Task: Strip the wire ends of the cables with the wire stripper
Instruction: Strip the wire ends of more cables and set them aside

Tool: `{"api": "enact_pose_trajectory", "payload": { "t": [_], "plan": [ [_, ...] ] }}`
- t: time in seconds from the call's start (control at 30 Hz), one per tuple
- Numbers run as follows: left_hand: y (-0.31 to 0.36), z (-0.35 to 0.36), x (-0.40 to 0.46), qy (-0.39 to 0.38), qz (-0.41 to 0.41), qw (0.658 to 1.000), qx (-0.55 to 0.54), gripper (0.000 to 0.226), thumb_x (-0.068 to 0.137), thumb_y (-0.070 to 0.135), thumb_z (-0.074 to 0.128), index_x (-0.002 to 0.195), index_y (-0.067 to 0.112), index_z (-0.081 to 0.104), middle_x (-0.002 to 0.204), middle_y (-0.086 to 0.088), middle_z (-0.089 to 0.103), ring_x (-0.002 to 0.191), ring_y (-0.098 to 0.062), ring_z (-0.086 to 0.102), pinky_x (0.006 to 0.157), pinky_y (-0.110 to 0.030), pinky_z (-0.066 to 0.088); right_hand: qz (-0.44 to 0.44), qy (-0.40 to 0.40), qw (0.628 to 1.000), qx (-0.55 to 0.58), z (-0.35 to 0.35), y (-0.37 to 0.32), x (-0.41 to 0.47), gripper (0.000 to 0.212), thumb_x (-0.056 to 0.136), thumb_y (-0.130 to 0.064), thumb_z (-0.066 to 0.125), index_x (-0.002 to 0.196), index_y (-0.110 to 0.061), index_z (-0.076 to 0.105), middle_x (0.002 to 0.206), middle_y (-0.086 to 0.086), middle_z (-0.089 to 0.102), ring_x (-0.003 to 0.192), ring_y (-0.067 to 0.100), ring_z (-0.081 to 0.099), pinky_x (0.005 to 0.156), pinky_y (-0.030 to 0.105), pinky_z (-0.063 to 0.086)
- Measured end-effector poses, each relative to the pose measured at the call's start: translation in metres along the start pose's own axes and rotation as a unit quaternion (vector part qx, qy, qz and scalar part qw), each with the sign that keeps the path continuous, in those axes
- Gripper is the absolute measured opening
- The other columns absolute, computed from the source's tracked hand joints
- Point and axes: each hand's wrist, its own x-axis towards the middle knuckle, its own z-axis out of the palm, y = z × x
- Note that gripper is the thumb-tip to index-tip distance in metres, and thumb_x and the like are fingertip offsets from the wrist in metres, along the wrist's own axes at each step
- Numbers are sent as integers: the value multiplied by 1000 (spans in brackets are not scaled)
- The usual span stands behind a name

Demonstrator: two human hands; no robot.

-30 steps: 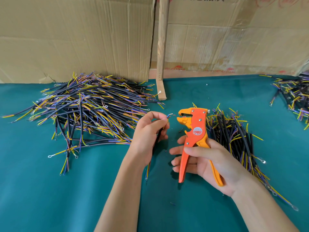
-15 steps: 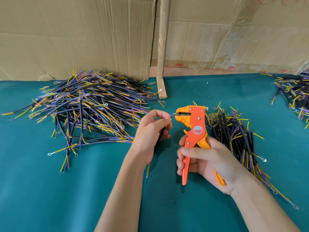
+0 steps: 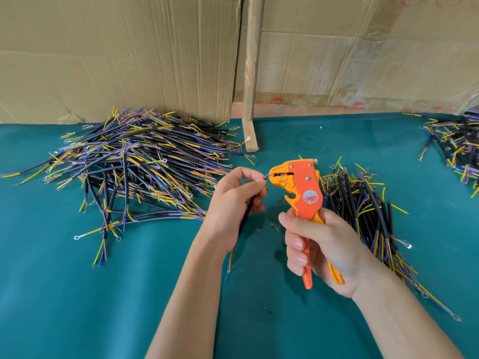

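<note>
My right hand grips the handles of an orange wire stripper, held upright with its jaws pointing left. My left hand pinches a black cable that hangs down past the wrist. The cable's blue wire tip sits at the mouth of the stripper's jaws. The jaws look nearly closed on the tip. Most of the cable is hidden behind my left hand.
A large heap of black cables with yellow, blue and brown wires lies to the left on the green table cover. A smaller bundle lies behind my right hand, another pile far right. Cardboard sheets and a wooden post stand behind.
My left hand has brought the wire tip rightward into the stripper's jaws. My right hand has squeezed the handles closer together and tilted the stripper a little more upright.
</note>
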Motion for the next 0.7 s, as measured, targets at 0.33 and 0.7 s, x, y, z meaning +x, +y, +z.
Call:
{"api": "enact_pose_trajectory", "payload": {
  "t": [0.33,0.7],
  "plan": [
    [0,2,0,13,-4,1000,-15,15,98,0,53,90,13,56,68,-1,57,57,-12,46,63,-28,46,-26,-15,998,53,1,2,1,25,77,-17,82,86,-11,60,70,16,51,54,30,53,52,40,49],
    [14,20,-14,-3,6,999,-41,14,96,-5,55,96,9,56,76,-12,65,56,-15,47,49,-25,44,-5,17,980,196,-15,9,12,59,65,-5,68,122,7,61,101,31,68,83,42,70,74,50,60]
  ]
}}
